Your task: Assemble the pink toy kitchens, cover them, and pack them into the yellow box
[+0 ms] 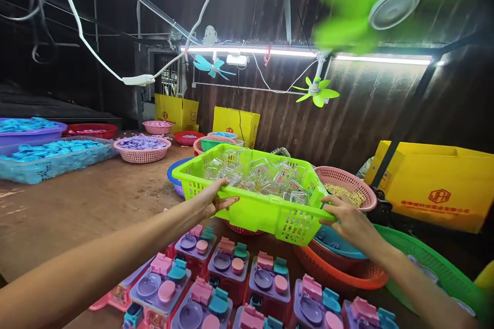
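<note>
A lime-green plastic basket (247, 212) hangs tilted in front of me, heaped with clear plastic box-like parts (266, 172). My left hand (216, 199) grips its near rim on the left, thumb on top and fingers below. At the right corner, my right hand (339, 212) is closed around the rim. Below the basket stand several toy sets (268, 280) in rows, with purple tops, pink and teal pieces and round purple dishes.
Baskets of small parts stand around: pink with purple pieces (142, 151), blue crate (57, 157), pink with yellow pieces (347, 185), orange (347, 272), green (428, 262). Yellow cartons (436, 185) line the wall. Overhead hang a blurred green fan (393, 5) and a white cable (139, 80).
</note>
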`<state>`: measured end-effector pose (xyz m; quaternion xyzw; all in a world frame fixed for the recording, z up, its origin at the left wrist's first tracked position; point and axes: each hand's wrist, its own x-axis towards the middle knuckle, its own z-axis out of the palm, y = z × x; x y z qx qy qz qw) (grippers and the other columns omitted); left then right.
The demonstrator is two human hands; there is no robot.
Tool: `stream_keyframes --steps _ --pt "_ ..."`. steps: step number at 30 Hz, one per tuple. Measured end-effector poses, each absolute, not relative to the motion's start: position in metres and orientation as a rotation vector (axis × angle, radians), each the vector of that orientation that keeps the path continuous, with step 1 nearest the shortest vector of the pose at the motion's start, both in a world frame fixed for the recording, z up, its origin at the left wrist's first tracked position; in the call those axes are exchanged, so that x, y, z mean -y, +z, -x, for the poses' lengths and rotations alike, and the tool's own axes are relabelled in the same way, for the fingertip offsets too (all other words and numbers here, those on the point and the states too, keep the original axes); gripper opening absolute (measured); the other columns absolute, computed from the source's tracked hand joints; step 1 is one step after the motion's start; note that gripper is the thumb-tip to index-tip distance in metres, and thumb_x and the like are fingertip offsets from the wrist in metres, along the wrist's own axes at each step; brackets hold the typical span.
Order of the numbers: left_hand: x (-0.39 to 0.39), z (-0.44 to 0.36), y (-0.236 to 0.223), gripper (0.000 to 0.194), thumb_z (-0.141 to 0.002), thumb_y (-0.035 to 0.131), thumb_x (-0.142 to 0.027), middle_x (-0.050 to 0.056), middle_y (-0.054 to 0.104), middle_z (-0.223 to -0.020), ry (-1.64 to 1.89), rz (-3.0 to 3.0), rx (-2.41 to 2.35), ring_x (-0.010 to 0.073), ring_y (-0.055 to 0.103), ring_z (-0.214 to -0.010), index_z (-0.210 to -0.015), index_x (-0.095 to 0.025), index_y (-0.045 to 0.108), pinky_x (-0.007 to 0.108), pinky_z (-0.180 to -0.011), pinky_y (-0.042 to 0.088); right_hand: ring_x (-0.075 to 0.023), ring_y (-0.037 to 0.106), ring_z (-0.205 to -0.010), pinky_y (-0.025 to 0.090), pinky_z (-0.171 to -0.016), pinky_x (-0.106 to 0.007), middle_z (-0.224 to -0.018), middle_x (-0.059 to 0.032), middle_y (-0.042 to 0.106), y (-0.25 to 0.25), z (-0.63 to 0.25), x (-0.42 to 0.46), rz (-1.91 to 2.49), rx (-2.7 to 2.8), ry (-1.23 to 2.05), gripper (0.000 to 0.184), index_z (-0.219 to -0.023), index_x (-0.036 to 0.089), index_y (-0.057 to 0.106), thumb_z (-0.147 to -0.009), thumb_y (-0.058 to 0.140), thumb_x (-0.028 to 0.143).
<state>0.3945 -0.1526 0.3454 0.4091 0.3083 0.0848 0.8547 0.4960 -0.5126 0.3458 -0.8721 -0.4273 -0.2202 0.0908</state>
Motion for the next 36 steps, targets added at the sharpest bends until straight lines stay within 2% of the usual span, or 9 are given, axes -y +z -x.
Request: stream_keyframes --steps 4,7,10,12,16,21,26,31,36 --pt "0.153 -0.371 0.347 0.045 -0.076 0.058 -0.046 0.016 0.064 -0.086 0.008 -1.096 -0.591 0.0263 0.067 -0.066 -0.104 -0.011 0.048 0.03 -0.047 0.056 -0.0288 0.049 -0.112 0.037 -0.096 -0.048 -0.121 -0.0052 0.058 0.367 -0.505 0.518 2.592 1.305 -0.392 0.036 -0.102 0.026 0.065 -0.074 0.061 0.049" --pt "0.157 -0.348 0.361 0.054 -0.076 0.052 -0.057 0.013 0.066 -0.079 -0.168 -1.309 -0.424 0.0168 0.061 -0.047 -0.101 -0.01 0.052 0.023 -0.038 0.049 -0.0243 0.05 -0.114 0.039 -0.097 -0.04 -0.123 -0.0064 0.057 0.387 -0.516 0.509 2.486 1.208 -0.367 0.045 -0.118 0.025 0.056 -0.083 0.048 0.051" --pt "0.167 -0.345 0.39 0.043 -0.077 0.055 -0.046 0.006 0.065 -0.069 -0.119 -1.691 -0.121 0.0086 0.049 -0.034 -0.102 -0.011 0.057 0.017 -0.029 0.033 -0.0228 0.052 -0.112 0.043 -0.094 -0.036 -0.124 -0.0087 0.056 0.4 -0.54 0.48 2.558 1.07 -0.477 0.049 -0.128 0.021 0.046 -0.087 0.042 0.048" --pt "0.172 -0.365 0.412 0.035 -0.078 0.054 -0.036 0.004 0.065 -0.068 0.101 -1.975 0.031 0.0088 0.052 -0.039 -0.104 -0.013 0.059 0.017 -0.035 0.037 -0.024 0.05 -0.114 0.042 -0.095 -0.035 -0.127 -0.0125 0.052 0.403 -0.561 0.454 2.719 1.087 -0.574 0.053 -0.132 0.017 0.041 -0.085 0.048 0.04" --pt "0.161 -0.44 0.432 0.032 -0.069 0.062 -0.02 0.006 0.067 -0.08 0.418 -2.441 -0.118 0.015 0.062 -0.069 -0.1 -0.014 0.063 0.021 -0.06 0.048 -0.0295 0.043 -0.121 0.04 -0.094 -0.042 -0.135 -0.0164 0.041 0.403 -0.595 0.398 2.891 1.277 -0.701 0.063 -0.135 0.019 0.038 -0.075 0.058 0.015" --pt "0.12 -0.499 0.418 0.022 -0.052 0.077 -0.018 0.005 0.064 -0.07 0.448 -2.422 -0.287 0.0269 0.061 -0.091 -0.07 -0.019 0.064 0.027 -0.073 0.05 -0.0241 0.037 -0.126 0.039 -0.095 -0.04 -0.136 -0.0042 0.043 0.4 -0.615 0.346 2.908 1.645 -0.607 0.068 -0.123 0.034 0.05 -0.066 0.057 -0.004" --pt "0.095 -0.514 0.406 0.025 -0.05 0.079 -0.016 0.001 0.052 -0.05 0.378 -2.281 -0.322 0.028 0.063 -0.084 -0.054 -0.018 0.055 0.031 -0.071 0.053 -0.0261 0.05 -0.11 0.044 -0.086 -0.039 -0.115 -0.0061 0.057 0.395 -0.625 0.319 2.966 1.651 -0.544 0.056 -0.103 0.029 0.062 -0.058 0.066 -0.003" --pt "0.088 -0.524 0.399 0.017 -0.065 0.07 -0.016 -0.002 0.048 -0.043 0.228 -2.129 -0.387 0.0209 0.062 -0.056 -0.059 -0.015 0.054 0.029 -0.055 0.053 -0.0355 0.042 -0.114 0.041 -0.089 -0.045 -0.12 -0.0143 0.05 0.402 -0.62 0.323 2.928 1.487 -0.619 0.063 -0.099 0.019 0.061 -0.04 0.081 0.01" --pt "0.092 -0.528 0.396 0.008 -0.071 0.061 -0.013 -0.002 0.052 -0.049 0.05 -2.01 -0.363 0.0163 0.061 -0.05 -0.076 -0.007 0.059 0.028 -0.054 0.052 -0.0275 0.05 -0.105 0.043 -0.086 -0.038 -0.115 -0.0126 0.051 0.411 -0.612 0.351 2.806 1.333 -0.641 0.066 -0.114 0.016 0.048 -0.056 0.075 0.032"
